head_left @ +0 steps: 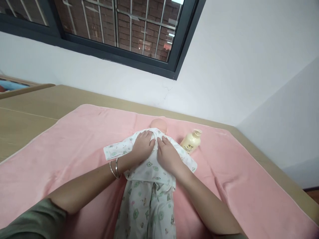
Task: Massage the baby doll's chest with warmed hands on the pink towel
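A doll lies on its back, its bald head at the far end. It wears a white baby shirt with small green prints and matching pants. On the left of the shirt's neckline rests my left hand, fingers bent and closed on the cloth. My right hand pinches the front of the shirt just opposite, close to the left thumb. Both fingertips' exact hold is partly hidden by the hands. One sleeve stretches out to the left.
A pale yellow pump bottle lies tilted beside the shirt's right sleeve. Everything rests on a pink blanket over a wooden surface. Behind stand a white wall and a dark-framed window.
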Motion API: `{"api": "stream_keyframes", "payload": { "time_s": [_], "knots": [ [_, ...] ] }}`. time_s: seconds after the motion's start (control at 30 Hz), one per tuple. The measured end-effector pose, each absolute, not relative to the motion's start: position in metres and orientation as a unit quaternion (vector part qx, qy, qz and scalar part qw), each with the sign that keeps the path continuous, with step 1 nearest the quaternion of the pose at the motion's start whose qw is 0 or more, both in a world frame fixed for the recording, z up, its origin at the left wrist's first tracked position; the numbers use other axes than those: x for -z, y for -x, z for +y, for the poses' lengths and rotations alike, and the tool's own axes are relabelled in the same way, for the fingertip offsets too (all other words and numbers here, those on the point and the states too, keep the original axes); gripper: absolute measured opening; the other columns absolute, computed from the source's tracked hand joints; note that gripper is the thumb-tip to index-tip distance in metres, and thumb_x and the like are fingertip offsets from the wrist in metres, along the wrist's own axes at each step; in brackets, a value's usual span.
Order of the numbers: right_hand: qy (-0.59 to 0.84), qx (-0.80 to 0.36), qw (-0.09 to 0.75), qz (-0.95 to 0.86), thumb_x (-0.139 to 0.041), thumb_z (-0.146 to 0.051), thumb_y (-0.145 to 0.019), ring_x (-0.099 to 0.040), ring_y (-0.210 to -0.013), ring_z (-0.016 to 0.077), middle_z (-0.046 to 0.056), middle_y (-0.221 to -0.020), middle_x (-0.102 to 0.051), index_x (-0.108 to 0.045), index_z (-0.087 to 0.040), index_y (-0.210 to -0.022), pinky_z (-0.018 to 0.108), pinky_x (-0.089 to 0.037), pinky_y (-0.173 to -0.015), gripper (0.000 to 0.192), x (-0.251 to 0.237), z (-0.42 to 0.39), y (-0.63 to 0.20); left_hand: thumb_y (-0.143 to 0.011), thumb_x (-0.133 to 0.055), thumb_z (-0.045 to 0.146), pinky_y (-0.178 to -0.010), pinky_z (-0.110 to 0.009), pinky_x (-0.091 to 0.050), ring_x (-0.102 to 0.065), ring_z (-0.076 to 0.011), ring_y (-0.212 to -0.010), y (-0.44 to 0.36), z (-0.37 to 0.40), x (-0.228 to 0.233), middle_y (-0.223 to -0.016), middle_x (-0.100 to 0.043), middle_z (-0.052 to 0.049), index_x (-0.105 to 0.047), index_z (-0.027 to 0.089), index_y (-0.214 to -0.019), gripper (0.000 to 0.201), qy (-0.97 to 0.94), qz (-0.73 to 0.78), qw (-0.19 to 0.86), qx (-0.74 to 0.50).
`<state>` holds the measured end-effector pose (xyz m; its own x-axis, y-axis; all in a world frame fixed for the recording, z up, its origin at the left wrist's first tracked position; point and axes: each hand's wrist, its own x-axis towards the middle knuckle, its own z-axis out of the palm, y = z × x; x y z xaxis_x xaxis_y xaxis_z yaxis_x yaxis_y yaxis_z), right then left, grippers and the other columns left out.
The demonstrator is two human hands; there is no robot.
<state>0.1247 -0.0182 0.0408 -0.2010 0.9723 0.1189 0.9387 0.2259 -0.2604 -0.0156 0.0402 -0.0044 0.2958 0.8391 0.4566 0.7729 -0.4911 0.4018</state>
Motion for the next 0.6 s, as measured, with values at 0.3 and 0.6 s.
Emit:
{"api": "stream_keyframes", "payload": {
  "time_s": [0.3,0.6],
  "knots": [
    [0.652,-0.058,0.181,-0.734,-0.030,-0.031,-0.103,-0.031,-0.148,0.0309,0.022,-0.153,-0.041,-0.045,-0.004,-0.145,0.049,-0.026,-0.121,0.052,-0.027,0.015,-0.143,-0.096,-0.038,0.025,-0.116,-0.048,-0.038,-0.051,-0.0294,-0.134,0.015,0.028,0.001,-0.138,-0.061,-0.017,-0.059,0.010,-0.129,0.042,-0.827,0.472,0.021,-0.305],
    [0.635,-0.020,0.133,-0.761,-0.031,-0.023,-0.101,-0.042,-0.142,0.0298,0.021,-0.146,-0.050,-0.048,-0.006,-0.144,0.043,-0.034,-0.117,0.050,-0.038,-0.018,-0.122,-0.096,-0.035,0.026,-0.107,-0.048,-0.044,-0.057,-0.0312,-0.125,0.020,0.044,-0.005,-0.130,-0.062,-0.022,-0.056,0.004,-0.128,0.044,-0.847,0.467,0.035,-0.249]
  ]
}}
